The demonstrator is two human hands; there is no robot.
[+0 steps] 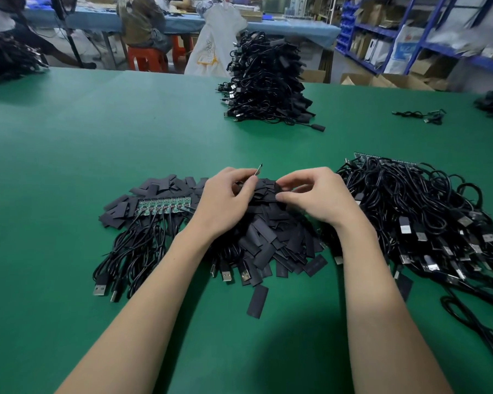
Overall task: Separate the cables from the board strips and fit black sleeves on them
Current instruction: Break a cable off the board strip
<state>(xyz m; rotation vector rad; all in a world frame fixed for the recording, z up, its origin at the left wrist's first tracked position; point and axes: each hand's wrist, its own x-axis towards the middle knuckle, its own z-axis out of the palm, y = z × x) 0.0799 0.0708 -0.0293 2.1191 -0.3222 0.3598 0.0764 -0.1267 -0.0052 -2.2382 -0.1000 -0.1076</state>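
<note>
over the sleeve pile (271,240), centre of green table (69,137): left hand (225,200) pinches a small board end (258,169); right hand (316,194) pinches a black sleeve (265,185). risk: misaligned sleeve snags w/ the board; strip (165,207) cables tangle.
</note>
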